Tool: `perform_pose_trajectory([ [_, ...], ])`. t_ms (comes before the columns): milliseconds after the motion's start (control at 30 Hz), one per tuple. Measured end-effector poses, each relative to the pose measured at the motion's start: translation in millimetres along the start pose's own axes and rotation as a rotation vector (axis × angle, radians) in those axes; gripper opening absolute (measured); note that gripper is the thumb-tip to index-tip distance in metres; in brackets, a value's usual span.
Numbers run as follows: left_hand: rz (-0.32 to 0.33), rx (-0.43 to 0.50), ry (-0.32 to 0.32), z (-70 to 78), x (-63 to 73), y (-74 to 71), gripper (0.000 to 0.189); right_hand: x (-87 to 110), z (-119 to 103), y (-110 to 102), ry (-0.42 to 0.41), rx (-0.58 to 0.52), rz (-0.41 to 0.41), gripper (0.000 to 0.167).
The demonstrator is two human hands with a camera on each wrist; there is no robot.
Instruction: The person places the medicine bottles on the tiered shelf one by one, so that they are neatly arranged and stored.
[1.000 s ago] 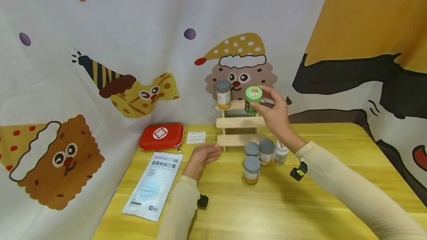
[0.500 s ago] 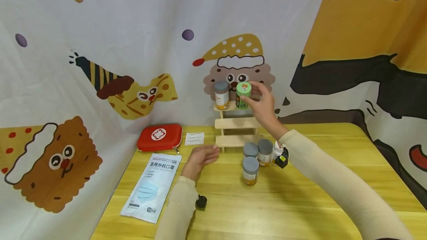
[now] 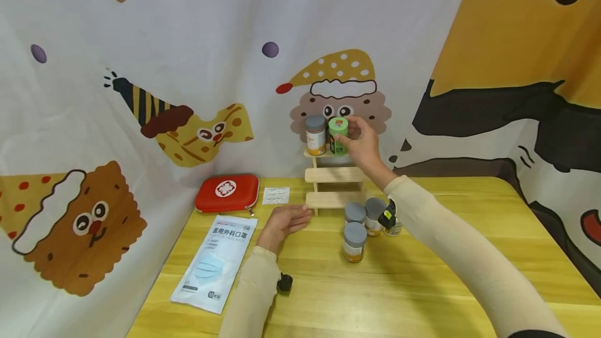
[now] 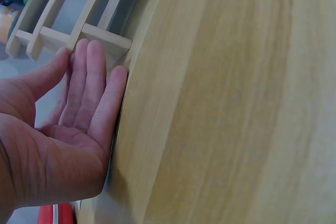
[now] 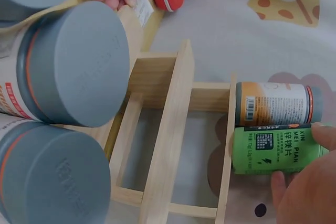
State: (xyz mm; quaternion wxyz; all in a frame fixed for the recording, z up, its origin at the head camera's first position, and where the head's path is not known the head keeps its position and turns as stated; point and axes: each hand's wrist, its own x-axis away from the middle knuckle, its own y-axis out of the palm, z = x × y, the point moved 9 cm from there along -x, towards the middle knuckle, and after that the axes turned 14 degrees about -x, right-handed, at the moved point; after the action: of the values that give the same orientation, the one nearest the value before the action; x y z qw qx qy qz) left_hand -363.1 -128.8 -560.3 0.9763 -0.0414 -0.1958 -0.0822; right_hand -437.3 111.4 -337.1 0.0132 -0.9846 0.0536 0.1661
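Setting green bottle (image 3: 338, 135) on top step of wooden rack (image 3: 334, 174), beside grey-lid bottle (image 3: 315, 134); a moment ago you held it in air. Right hand (image 3: 363, 146) grips it; left hand (image 3: 284, 223) flat on bench (image 3: 422, 280).

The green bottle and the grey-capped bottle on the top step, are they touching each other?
Touching. The right wrist view shows the green bottle lying flush against the grey-capped bottle, no gap between them; the right hand grips the green one.

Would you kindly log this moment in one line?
right hand: grips green bottle on rack top step | left hand: flat on table
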Motion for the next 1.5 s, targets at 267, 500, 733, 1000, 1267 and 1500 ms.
perform_pose_trajectory([
  [267,-0.015,0.047,0.013,-0.7,-1.3,4.7,0.041,-8.7,3,-3,0.045,0.025,-0.006,0.053],
  [500,-0.032,0.145,0.021,-2.2,-1.3,5.4,0.042,-12.3,6,-2,0.079,0.046,0.011,0.055],
  [733,-0.035,0.175,0.032,-4.1,-3.2,5.6,0.041,-13.0,4,-3,0.083,0.046,0.013,0.056],
  [1000,-0.035,0.21,0.019,-6.8,-4.1,6.3,0.041,-13.9,5,-3,0.056,0.09,-0.01,0.058],
  [1267,-0.029,0.226,0.016,-8.2,-4.0,7.6,0.039,0.1,5,-11,0.04,0.155,-0.046,0.066],
  [1500,-0.032,0.213,0.018,-7.0,-4.9,6.7,0.04,22.9,2,-22,0.009,0.137,-0.086,0.064],
])
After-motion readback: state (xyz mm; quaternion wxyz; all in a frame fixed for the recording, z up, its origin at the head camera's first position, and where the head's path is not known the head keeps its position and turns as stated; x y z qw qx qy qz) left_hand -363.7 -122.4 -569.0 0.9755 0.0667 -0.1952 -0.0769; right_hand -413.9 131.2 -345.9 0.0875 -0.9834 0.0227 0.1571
